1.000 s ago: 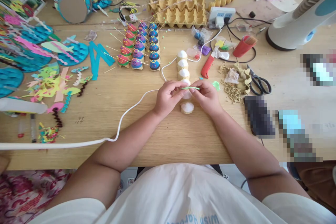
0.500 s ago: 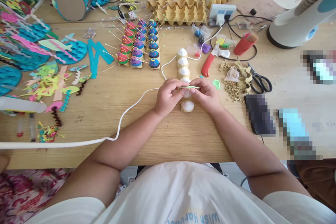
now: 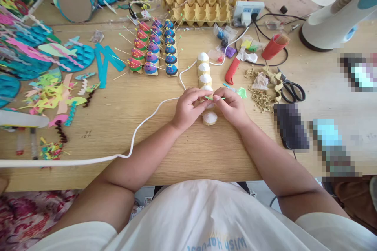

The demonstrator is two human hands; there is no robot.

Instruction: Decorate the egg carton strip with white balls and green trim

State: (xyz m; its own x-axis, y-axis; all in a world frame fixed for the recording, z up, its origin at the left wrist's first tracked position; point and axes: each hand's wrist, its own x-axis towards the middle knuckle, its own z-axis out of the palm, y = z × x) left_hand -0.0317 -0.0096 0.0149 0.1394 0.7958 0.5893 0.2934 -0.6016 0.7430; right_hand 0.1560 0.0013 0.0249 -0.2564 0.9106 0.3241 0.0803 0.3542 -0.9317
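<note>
A thin strip of light green clay is pinched at its ends between the fingertips of my left hand and my right hand. Both hands are closed on it. Below and behind them stands a strip of egg-carton cups topped with white, partly covered by my fingers. Its nearest cup shows just in front of my hands. To the right of my right hand lies a lump of the same green clay.
Three rows of painted carton caterpillars with thin sticks poking out stand at back left. A red-handled cutter, black scissors and a red cup lie or stand right. A white cable crosses the left side.
My right thumb and fingers have shifted their hold on the green strip, which now looks slightly bent. My left hand stays almost in place. The view has shifted slightly.
</note>
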